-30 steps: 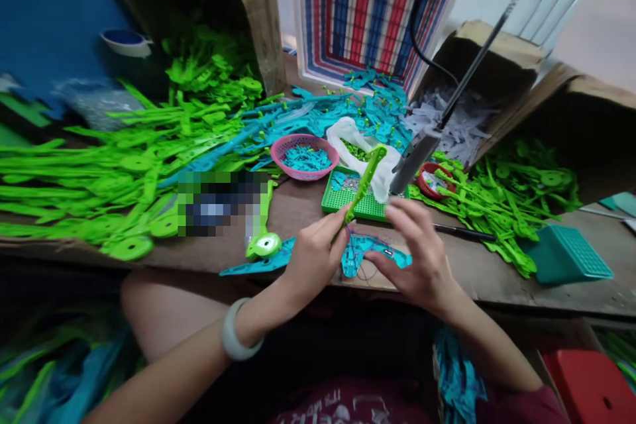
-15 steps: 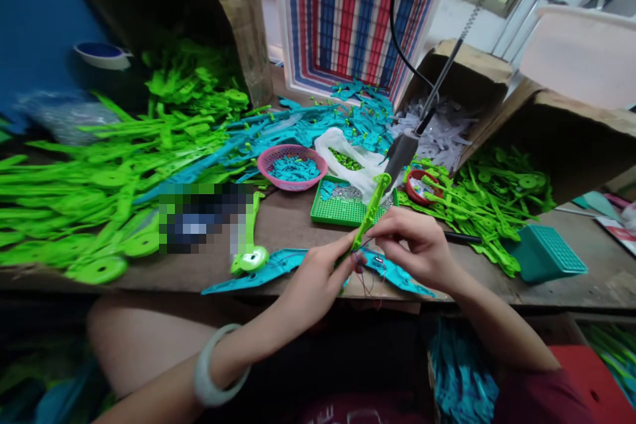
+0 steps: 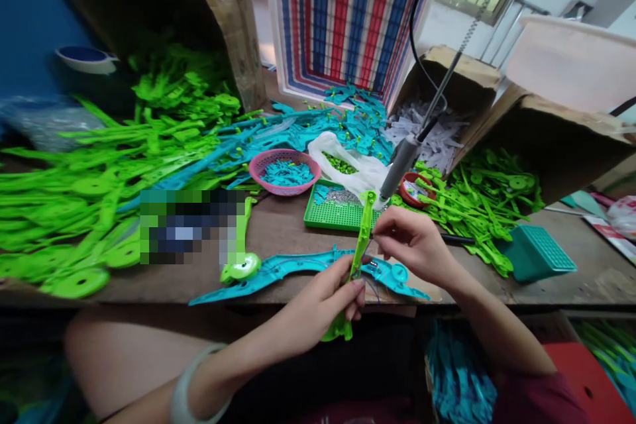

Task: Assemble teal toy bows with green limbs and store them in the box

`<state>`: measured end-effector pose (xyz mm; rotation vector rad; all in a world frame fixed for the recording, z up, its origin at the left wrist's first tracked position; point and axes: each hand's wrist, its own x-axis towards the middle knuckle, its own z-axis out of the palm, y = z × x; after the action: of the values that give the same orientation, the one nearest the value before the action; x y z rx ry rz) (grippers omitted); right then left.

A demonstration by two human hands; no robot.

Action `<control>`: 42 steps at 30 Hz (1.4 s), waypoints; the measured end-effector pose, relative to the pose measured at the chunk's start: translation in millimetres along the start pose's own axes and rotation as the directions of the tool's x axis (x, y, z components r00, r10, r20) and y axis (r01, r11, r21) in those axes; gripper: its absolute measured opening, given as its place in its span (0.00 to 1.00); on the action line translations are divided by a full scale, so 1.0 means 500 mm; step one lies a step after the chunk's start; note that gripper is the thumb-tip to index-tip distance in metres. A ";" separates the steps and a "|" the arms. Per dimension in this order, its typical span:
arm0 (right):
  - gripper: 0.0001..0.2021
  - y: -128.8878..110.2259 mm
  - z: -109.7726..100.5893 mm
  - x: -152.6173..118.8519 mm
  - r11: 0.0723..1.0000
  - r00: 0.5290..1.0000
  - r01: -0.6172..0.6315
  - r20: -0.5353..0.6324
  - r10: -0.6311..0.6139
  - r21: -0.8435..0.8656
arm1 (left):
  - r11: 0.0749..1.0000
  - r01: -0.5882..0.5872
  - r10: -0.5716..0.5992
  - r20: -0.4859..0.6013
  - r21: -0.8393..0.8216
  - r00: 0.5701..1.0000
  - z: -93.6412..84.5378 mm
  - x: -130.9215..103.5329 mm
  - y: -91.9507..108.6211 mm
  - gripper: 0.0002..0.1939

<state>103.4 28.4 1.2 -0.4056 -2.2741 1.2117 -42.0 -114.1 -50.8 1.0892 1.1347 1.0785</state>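
Observation:
My left hand [image 3: 325, 301] is closed around a long, narrow green plastic part [image 3: 365, 228], held upright and slightly tilted over the table's front edge. The part's wider lower end shows beneath my fingers. At its right side my right hand [image 3: 417, 242] is closed in a pinch on a thin wire, which runs toward the green part. Thin dark and reddish wires hang below, partly hidden by the hands. Behind them, a blue bow-shaped plastic part [image 3: 278, 266] lies along the table edge. A green piece with a round disc [image 3: 243, 266] rests by its left end.
Heaps of green parts [image 3: 99, 189] cover the left. A pink basket [image 3: 285, 189] and green tray [image 3: 328, 215] stand ahead. A grey electric screwdriver [image 3: 400, 162] hangs above the tray. To the right are a red basket [image 3: 411, 199], cardboard boxes [image 3: 571, 112] and a teal container [image 3: 539, 252].
My left hand has moved lower with the green part, which now stands more upright. More of the blue bow-shaped part shows. My right hand remains in a pinch beside the green part.

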 end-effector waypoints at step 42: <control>0.07 0.104 0.087 -0.076 0.885 0.961 0.183 -0.113 -0.253 -0.428 | 0.672 0.165 0.057 -0.272 0.722 0.961 -0.007 0.056 -0.086 0.24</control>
<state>110.0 9.4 -73.6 -0.3723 -2.3477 0.5540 -39.3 -92.0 -97.0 1.5455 1.9234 0.7167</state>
